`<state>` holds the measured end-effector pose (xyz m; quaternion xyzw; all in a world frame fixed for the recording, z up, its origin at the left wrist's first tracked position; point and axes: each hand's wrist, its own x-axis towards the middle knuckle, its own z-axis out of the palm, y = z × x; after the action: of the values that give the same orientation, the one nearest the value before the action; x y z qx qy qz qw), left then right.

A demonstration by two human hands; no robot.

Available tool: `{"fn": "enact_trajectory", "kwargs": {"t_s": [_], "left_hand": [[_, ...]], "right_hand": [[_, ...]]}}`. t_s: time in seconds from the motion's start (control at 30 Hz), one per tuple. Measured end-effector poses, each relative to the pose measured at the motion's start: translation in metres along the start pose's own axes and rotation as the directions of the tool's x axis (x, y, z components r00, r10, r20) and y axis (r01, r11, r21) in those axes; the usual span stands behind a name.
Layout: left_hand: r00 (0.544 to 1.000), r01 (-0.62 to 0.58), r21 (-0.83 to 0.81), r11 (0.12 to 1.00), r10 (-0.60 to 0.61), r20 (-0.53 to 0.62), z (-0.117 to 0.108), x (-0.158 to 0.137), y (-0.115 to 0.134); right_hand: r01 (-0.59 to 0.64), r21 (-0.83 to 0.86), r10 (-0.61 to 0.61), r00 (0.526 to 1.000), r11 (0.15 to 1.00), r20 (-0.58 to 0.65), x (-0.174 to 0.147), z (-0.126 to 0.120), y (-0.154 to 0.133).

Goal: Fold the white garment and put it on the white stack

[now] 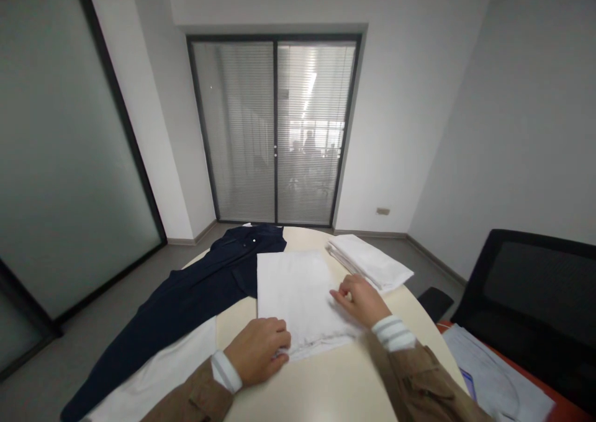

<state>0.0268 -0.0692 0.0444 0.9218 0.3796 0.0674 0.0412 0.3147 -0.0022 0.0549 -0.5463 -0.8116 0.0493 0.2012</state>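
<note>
A folded white cloth [298, 285] lies in the middle of the round table, its layered near edge slightly uneven. At its near left corner, my left hand [261, 350] is closed, with the fingers on the top and the thumb by the near edge. Over the right side of the same cloth is my right hand [363, 301], its fingers curled in and the thumb pointing left; nothing shows between them. Just beyond that hand, a second folded white cloth [370, 260] rests at the table's right edge.
A dark navy garment [186, 301] stretches along the left side of the cream table [316, 388], over another white cloth [162, 372]. To the right stands a black mesh chair [540, 298]. Papers [498, 372] and a phone [468, 381] lie on an orange surface there.
</note>
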Motion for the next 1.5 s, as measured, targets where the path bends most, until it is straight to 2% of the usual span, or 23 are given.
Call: {"fn": "enact_trajectory", "kwargs": {"t_s": [0.07, 0.13, 0.23, 0.33, 0.43, 0.5, 0.57, 0.63, 0.7, 0.77, 0.87, 0.93, 1.0, 1.1, 1.2, 1.27, 1.37, 1.5], "left_hand": [[1.000, 0.001, -0.008, 1.000, -0.001, -0.008, 0.001, 0.000, 0.000], [1.000, -0.002, -0.034, 0.999, 0.001, -0.018, 0.001, -0.002, 0.000], [0.999, 0.014, -0.117, 0.993, -0.020, -0.047, 0.001, -0.003, 0.001], [0.990, 0.103, -0.203, 0.974, -0.121, -0.078, -0.001, 0.001, 0.000], [0.954, 0.158, -0.265, 0.951, -0.216, -0.207, 0.003, 0.009, -0.005], [0.938, 0.112, -0.264, 0.958, -0.190, -0.291, 0.009, 0.012, -0.010], [0.959, 0.056, -0.211, 0.976, -0.111, -0.260, 0.018, 0.013, -0.014], [0.988, 0.028, -0.141, 0.990, -0.049, -0.149, 0.025, 0.012, -0.016], [0.997, 0.013, -0.095, 0.995, -0.020, -0.075, 0.030, 0.009, -0.015], [0.998, -0.005, -0.077, 0.997, 0.000, -0.062, 0.029, 0.006, -0.012], [0.997, -0.048, -0.088, 0.995, 0.042, -0.065, 0.024, 0.002, -0.005], [0.996, -0.073, -0.113, 0.991, 0.066, -0.063, 0.021, 0.001, -0.001], [0.995, -0.069, -0.143, 0.987, 0.057, -0.087, 0.019, 0.003, 0.002], [0.979, 0.057, -0.176, 0.983, -0.090, -0.182, 0.019, 0.015, 0.001], [0.903, 0.248, -0.141, 0.959, -0.281, -0.326, 0.024, 0.031, -0.008], [0.855, 0.345, -0.098, 0.934, -0.355, -0.378, 0.032, 0.039, -0.017], [0.851, 0.416, -0.081, 0.906, -0.420, -0.316, 0.046, 0.042, -0.026], [0.856, 0.430, -0.079, 0.900, -0.434, -0.281, 0.055, 0.040, -0.028]], "right_hand": [[0.139, 0.039, -0.137, 0.989, 0.990, -0.054, -0.001, 0.012, -0.026], [0.209, 0.047, -0.210, 0.978, 0.977, 0.013, -0.006, 0.028, -0.047], [0.150, 0.033, -0.153, 0.960, 0.988, 0.235, -0.015, 0.048, -0.062], [0.078, 0.026, -0.082, 0.934, 0.997, 0.347, -0.020, 0.056, -0.064], [0.067, 0.020, -0.069, 0.935, 0.998, 0.349, -0.021, 0.055, -0.063], [0.058, 0.022, -0.063, 0.931, 0.998, 0.360, -0.020, 0.053, -0.064], [0.046, 0.023, -0.052, 0.925, 0.999, 0.376, -0.019, 0.048, -0.065], [0.032, 0.001, -0.030, 0.929, 0.999, 0.369, -0.016, 0.040, -0.070], [-0.008, -0.056, 0.027, 0.942, 0.998, 0.334, -0.012, 0.033, -0.077], [-0.050, -0.109, 0.075, 0.968, 0.993, 0.240, -0.007, 0.030, -0.085], [-0.013, -0.124, 0.024, 0.995, 0.992, 0.093, 0.001, 0.037, -0.088], [-0.022, -0.119, 0.036, 0.993, 0.993, 0.116, 0.005, 0.049, -0.081], [-0.087, -0.129, 0.113, 0.972, 0.988, 0.206, 0.007, 0.061, -0.071], [-0.120, -0.151, 0.157, 0.951, 0.981, 0.265, 0.008, 0.075, -0.059], [-0.118, -0.153, 0.152, 0.959, 0.981, 0.238, 0.007, 0.079, -0.057], [-0.119, -0.157, 0.154, 0.960, 0.980, 0.232, 0.006, 0.076, -0.060], [-0.113, -0.197, 0.157, 0.962, 0.974, 0.224, 0.003, 0.066, -0.072], [-0.153, -0.274, 0.218, 0.950, 0.950, 0.223, 0.009, 0.050, -0.095]]}}
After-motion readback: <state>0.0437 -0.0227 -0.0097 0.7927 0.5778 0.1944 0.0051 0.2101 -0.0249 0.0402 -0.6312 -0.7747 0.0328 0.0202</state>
